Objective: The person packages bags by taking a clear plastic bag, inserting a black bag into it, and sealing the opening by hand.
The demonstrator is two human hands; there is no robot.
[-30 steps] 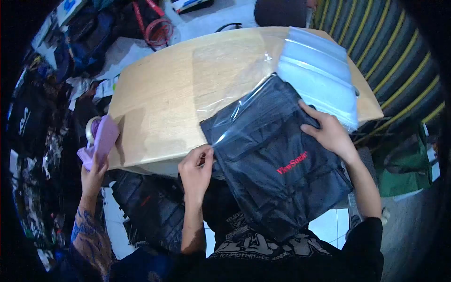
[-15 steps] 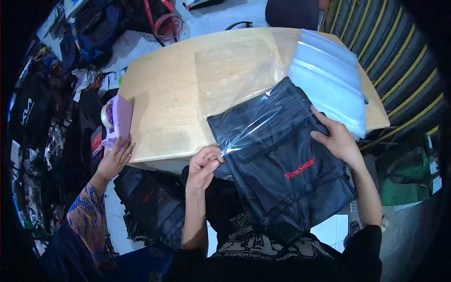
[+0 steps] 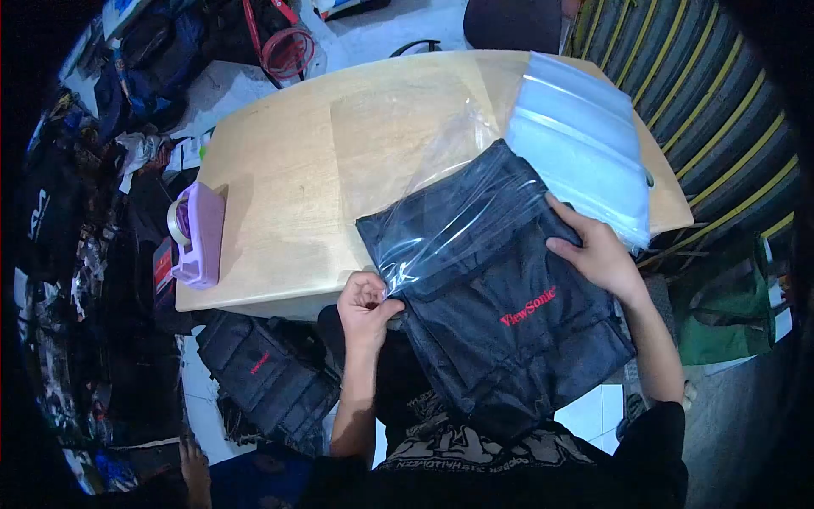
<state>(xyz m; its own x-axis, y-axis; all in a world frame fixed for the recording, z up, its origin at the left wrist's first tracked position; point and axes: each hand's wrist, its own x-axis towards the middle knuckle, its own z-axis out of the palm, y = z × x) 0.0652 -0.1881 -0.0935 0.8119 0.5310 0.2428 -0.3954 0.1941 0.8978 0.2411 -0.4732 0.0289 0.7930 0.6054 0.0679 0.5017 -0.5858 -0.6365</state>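
A black fabric bag with red ViewSonic lettering lies tilted over the table's front edge and hangs toward my lap. Its upper part is inside a clear plastic sleeve, whose loose end spreads over the wood. Between thumb and fingers, my left hand pinches the sleeve's edge at the bag's left side. My right hand grips the bag's right side, thumb on top and the other fingers partly hidden. Just beyond it lies a stack of clear plastic sleeves.
The wooden table carries a purple tape dispenser at its left end. Another black ViewSonic bag sits below the table on the left. Another person's hand is at the lower left. A green bag stands at right.
The other person's hand has left the tape dispenser and dropped to the lower left. My left hand has moved slightly down with the sleeve's edge. The view has shifted a little.
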